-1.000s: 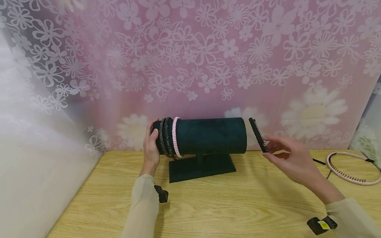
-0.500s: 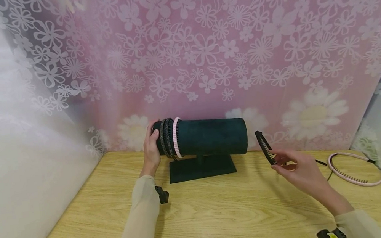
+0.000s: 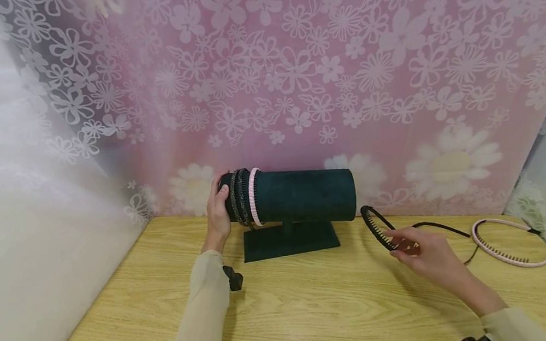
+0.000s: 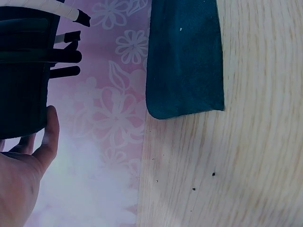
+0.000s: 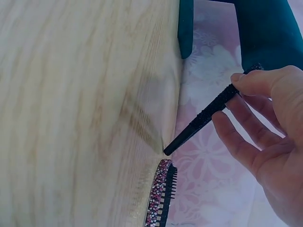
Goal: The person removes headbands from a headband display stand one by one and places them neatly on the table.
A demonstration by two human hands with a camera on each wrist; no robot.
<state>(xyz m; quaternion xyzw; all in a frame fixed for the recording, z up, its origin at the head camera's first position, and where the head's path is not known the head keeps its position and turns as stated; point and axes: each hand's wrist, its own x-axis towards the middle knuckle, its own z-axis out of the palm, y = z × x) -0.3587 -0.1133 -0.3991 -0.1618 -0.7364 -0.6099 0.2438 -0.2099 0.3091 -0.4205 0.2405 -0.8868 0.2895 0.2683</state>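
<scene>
A dark green velvet roll (image 3: 310, 194) stands on its flat base (image 3: 304, 240). Around its left end sit black glittery headbands (image 3: 237, 201) and a pink headband (image 3: 253, 194). My left hand (image 3: 217, 214) grips that same end, thumb in front; its fingers also curl at the roll's end in the left wrist view. Off the roll's right end, my right hand (image 3: 429, 254) pinches a black toothed headband (image 3: 375, 231) between thumb and fingers. In the right wrist view the held headband slants down, its narrow tip close over the table.
At the right of the wooden table (image 3: 316, 309) lies a pink toothed headband (image 3: 498, 254). A dark headband (image 5: 158, 198) with pink and white stones lies below the held one in the right wrist view. A floral sheet (image 3: 294, 80) hangs behind.
My right hand has moved down and slightly right with the black headband, which has turned so more of its loop shows. The left hand keeps its grip on the roll.
</scene>
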